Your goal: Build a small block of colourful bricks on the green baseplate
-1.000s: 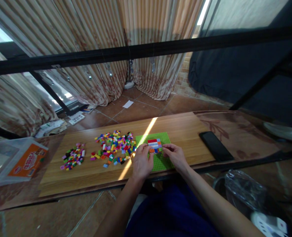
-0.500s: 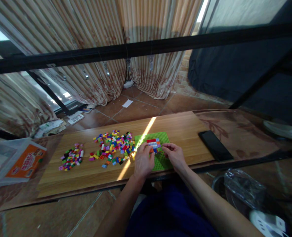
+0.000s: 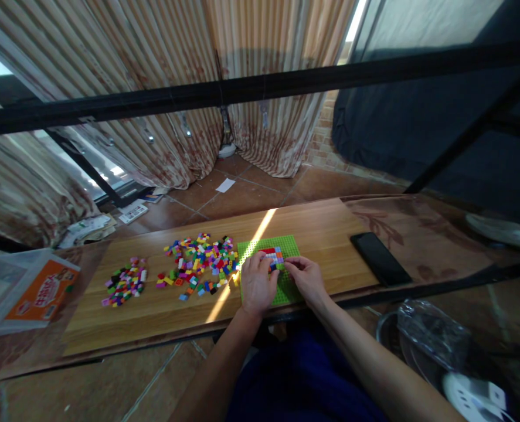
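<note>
A green baseplate (image 3: 281,244) lies on the wooden board (image 3: 163,305) in front of me. On it stands a small block of stacked bricks (image 3: 272,256) in red, white, blue and orange. My left hand (image 3: 257,285) rests on the plate with its fingers curled against the left side of the block. From the right, my right hand (image 3: 304,278) pinches the block's lower edge with its fingertips. Left of the plate lies a large heap of loose coloured bricks (image 3: 200,262), and farther left a smaller heap (image 3: 125,285).
A black phone (image 3: 379,266) lies on the board to the right. A clear plastic box with an orange label (image 3: 22,290) sits at the far left. A black metal bar (image 3: 260,88) crosses the view above. Curtains hang behind, and papers lie on the tiled floor.
Both hands have closed in a little on the brick block, covering more of its lower part. The view has shifted slightly; the heaps and phone stay put.
</note>
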The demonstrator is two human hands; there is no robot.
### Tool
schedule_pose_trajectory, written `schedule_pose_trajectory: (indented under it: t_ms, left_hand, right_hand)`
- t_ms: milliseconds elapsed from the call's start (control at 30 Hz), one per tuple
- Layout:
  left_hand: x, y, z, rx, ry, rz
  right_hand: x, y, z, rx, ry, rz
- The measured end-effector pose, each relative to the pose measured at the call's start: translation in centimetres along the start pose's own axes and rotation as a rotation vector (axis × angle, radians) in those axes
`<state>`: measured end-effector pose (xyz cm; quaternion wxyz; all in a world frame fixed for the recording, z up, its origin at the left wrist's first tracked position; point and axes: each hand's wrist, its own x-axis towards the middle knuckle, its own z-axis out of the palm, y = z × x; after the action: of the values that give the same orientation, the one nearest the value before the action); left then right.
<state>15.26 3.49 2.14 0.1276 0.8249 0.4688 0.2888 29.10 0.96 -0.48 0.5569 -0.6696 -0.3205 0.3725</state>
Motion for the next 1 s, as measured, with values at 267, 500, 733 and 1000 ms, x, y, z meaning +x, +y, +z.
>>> schedule_pose_trajectory:
  t_ms: [267, 500, 733, 1000]
  left_hand:
    - [-0.6, -0.3, -0.1, -0.028, -0.003, -0.007]
    - [-0.7, -0.7, 0.1, -0.071, 0.022, 0.005]
    - [-1.1, -1.1, -0.2, -0.089, 0.038, -0.020]
    - [-1.6, -2.1, -0.4, -0.105, 0.035, -0.043]
  right_hand:
    - [-0.5, -1.0, -0.4, 0.107, -0.024, 0.085]
    - [0.4, -0.8, -0.4, -0.063, -0.119, 0.103]
    - [1.6, -0.7, -0.7, -0.121, -0.181, 0.144]
    - [2.1, -0.7, -0.9, -0.086, -0.250, 0.157]
